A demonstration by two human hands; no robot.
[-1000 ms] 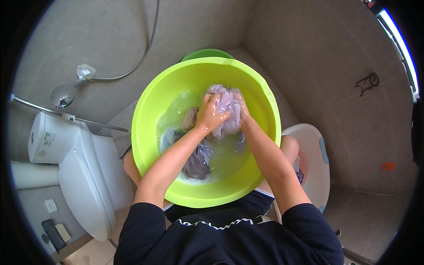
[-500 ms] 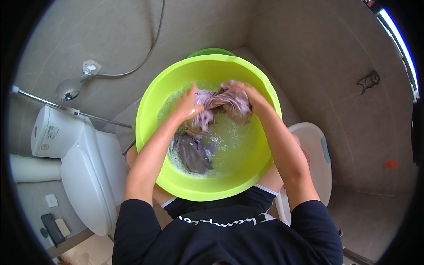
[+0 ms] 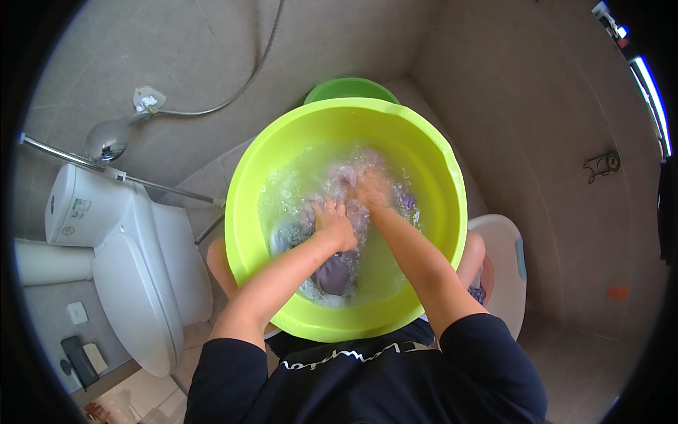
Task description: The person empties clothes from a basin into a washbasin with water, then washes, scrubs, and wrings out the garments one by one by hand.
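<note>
A large lime-green basin (image 3: 452,191) of sudsy water stands before me, between my legs. In its middle a mauve-pink cloth garment (image 3: 345,172) lies mostly under the churned water. My left hand (image 3: 336,225) presses down on the cloth, its fingers spread and stretched forward. Beyond it to the right, my right hand (image 3: 371,189) is dipped into the water at the same garment, its fingers blurred by motion and water. A dark grey-purple cloth (image 3: 330,277) floats near the basin's front, below my left hand. Something small and purple (image 3: 408,202) shows at the right of the suds.
A green tub (image 3: 351,89) stands behind the basin. To the right is a white tub (image 3: 510,283) with cloth inside. A white toilet (image 3: 134,297) and a metal rail (image 3: 162,189) are on the left. A shower head (image 3: 109,140) hangs on the wall.
Both hands have gone down and nearer to me, pushing the pink garment from above the surface into the water. The water is now splashed and foamy. My view has shifted slightly.
</note>
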